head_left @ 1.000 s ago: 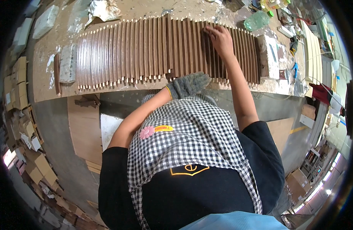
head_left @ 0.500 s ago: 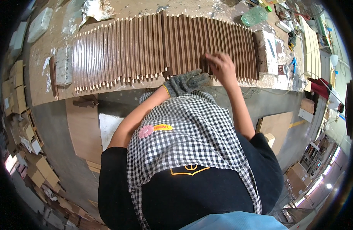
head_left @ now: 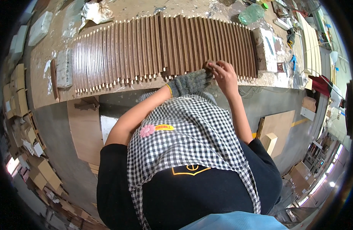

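Observation:
A long row of dark brown wooden strips [head_left: 119, 53] with pale peg-like ends lies side by side on the workbench. At the row's near edge, right of the middle, my two hands are close together. My bare right hand [head_left: 224, 76] pinches a small dark brown pad [head_left: 209, 65] between thumb and fingers; its exact kind is unclear. Just below and left of the pad, my left hand [head_left: 190, 82], in a grey knitted glove with a yellow cuff, stretches its fingers toward the right hand. Whether the gloved fingertips touch the pad is hard to tell.
White-smeared blocks stand at the row's left end [head_left: 64, 68] and right end [head_left: 265, 50]. A crumpled plastic bag [head_left: 96, 13] and a green bottle [head_left: 252, 14] lie farther back. One loose brown strip [head_left: 54, 79] is at the bench's left. Boards lean below the bench.
My right hand has come back toward me with the brown pad, off the strips and next to the glove. The gloved fingers have turned up toward it.

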A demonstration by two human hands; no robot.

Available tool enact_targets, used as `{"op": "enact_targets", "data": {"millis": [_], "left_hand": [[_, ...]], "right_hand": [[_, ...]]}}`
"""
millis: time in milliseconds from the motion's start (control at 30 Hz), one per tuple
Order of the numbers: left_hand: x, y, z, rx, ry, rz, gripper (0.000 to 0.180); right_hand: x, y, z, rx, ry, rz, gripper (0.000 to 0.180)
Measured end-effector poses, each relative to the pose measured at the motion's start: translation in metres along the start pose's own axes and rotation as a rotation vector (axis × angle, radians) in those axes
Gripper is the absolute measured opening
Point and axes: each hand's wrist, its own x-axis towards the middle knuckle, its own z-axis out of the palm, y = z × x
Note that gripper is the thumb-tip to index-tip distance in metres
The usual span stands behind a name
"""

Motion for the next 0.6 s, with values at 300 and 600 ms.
{"op": "enact_targets", "data": {"millis": [300, 600], "left_hand": [[-0.003, 0.006, 0.001, -1.153, 0.032, -0.147, 0.055], [-0.001, 0.006, 0.000, -1.233, -0.069, -0.109, 0.053]], "right_hand": [[0.170, 0.067, 0.057, -0.145, 0.178, -0.046, 0.033], [0.165, 0.063, 0.058, -0.205, 0.136, -0.008, 0.036]]}}
